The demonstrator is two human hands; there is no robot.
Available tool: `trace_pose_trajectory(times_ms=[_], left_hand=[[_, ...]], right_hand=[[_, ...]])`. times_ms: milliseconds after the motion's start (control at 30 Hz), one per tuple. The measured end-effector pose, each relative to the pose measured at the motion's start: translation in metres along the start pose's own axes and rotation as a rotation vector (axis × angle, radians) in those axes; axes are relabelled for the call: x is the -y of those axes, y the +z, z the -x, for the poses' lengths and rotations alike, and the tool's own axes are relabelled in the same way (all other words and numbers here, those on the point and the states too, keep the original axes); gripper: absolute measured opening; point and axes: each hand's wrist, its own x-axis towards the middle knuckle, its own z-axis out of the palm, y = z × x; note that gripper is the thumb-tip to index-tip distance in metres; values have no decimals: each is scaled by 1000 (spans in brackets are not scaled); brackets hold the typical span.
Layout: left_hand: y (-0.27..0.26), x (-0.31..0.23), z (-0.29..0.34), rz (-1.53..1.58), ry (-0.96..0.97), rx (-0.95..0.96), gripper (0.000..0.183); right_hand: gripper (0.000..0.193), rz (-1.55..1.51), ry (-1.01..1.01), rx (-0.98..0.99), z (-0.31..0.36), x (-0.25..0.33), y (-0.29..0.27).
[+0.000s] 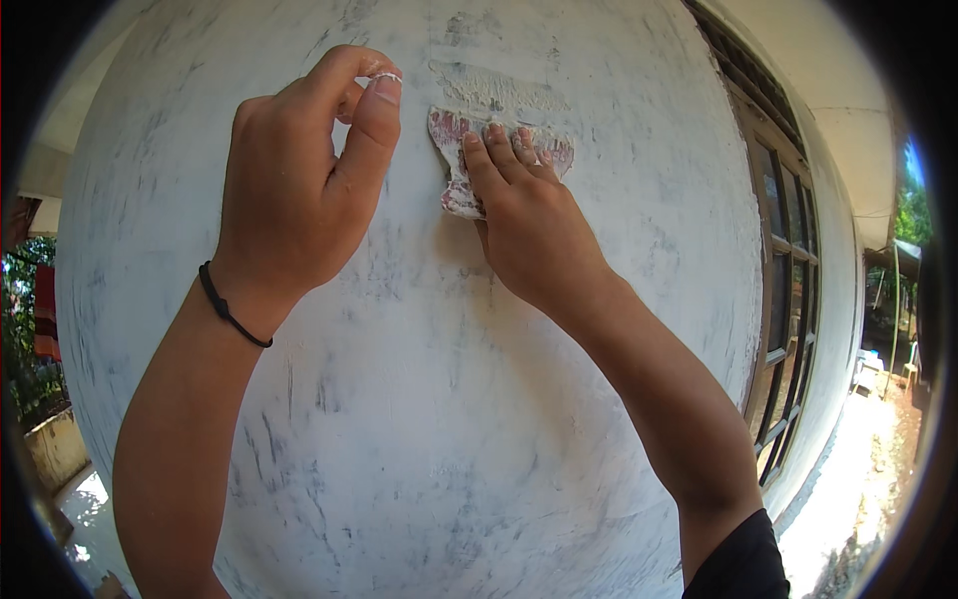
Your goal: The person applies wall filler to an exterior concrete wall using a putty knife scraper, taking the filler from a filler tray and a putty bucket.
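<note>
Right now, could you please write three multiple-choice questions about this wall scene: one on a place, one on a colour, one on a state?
1. Where is the window?
A. right of the hands
B. left of the hands
C. below the hands

2. What colour is the band on the left wrist?
A. red
B. black
C. yellow

3. How does the right hand meet the sandpaper?
A. hovers apart
B. presses it flat on the wall
C. crumples it in a fist

Answers: 1 A, frame at right edge. 2 B, dark cord. 3 B, fingers lie flat on it.
</note>
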Motion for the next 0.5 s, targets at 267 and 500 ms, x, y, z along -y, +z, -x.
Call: trace_pose_trajectory(times_ms=[267,500], left_hand=[[3,-11,-1,-36,-91,88,21],[-1,-21,-3,-45,-173,175,21]], right_hand=[[49,0,-23,33,0,-5,-2],[50,-40,-7,94,18,5,-11]])
